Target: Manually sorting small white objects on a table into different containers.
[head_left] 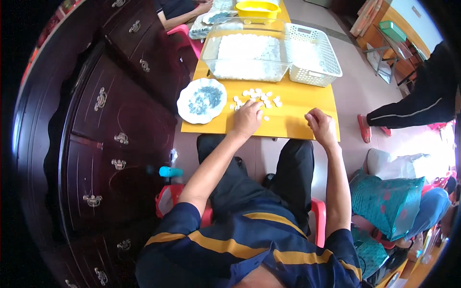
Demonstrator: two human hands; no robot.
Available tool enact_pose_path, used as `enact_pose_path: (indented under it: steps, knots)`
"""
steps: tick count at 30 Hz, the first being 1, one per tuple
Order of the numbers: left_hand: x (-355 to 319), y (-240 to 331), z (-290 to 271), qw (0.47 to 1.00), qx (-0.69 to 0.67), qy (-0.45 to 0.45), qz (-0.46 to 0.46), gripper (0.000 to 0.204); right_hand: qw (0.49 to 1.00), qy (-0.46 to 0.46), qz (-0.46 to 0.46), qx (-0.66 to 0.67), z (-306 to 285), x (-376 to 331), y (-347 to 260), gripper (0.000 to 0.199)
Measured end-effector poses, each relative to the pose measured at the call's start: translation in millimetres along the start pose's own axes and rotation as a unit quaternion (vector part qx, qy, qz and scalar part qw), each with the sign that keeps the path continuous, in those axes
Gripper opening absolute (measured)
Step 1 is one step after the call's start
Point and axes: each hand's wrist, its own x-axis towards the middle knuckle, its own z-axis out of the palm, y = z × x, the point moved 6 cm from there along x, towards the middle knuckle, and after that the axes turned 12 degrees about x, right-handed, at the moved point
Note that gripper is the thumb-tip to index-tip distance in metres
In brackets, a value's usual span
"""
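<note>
Small round white pieces (265, 98) lie loosely scattered on the yellow table (293, 108). My left hand (247, 119) reaches in at their near side, fingers bent down and close together among them; whatever lies under the fingertips is hidden. Off to the right, at the table's near right corner, my right hand (322, 126) is held closed, thumb against curled fingers; anything inside it is too small or hidden to make out. Left of the pieces sits a white scalloped plate (184, 102) bearing small dark blue-grey bits and some white ones.
Behind the pieces stand a clear plastic bin (247, 72) full of white pieces and a white perforated basket (314, 78). A yellow basin (258, 13) is farther back, near another person's arm (185, 18). Dark drawers (105, 120) flank the left; a person's leg (408, 113) is at right.
</note>
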Motion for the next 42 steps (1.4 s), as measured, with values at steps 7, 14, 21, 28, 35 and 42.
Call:
enact_pose_path:
  steps: [7, 14, 21, 28, 35, 42]
  knots:
    - [25.8, 18.0, 26.0, 0.997, 0.015, -0.059, 0.054, 0.015, 0.995, -0.017, 0.082, -0.062, 0.4, 8.3, 66.5, 0.030]
    - [14.9, 1.3, 10.9, 0.999, -0.019, -0.025, 0.039, 0.012, 0.985, -0.110, 0.110, -0.077, 35.0, 24.8, 75.5, 0.036]
    - [25.4, 6.4, 18.7, 0.998, -0.013, -0.057, 0.029, 0.009, 0.984, -0.095, 0.121, -0.088, 14.8, 28.1, 74.5, 0.030]
    - [26.3, 5.1, 15.0, 0.999, -0.012, -0.034, 0.027, 0.011, 0.994, 0.045, 0.072, -0.068, 20.0, 14.2, 66.7, 0.024]
    - [25.3, -1.0, 20.2, 0.998, 0.003, -0.044, 0.048, 0.007, 0.993, 0.085, 0.021, -0.084, 27.1, 11.8, 68.1, 0.020]
    - [31.4, 1.6, 30.0, 0.997, -0.001, -0.054, 0.062, 0.009, 0.984, 0.124, 0.056, -0.112, 21.2, 16.8, 83.2, 0.019]
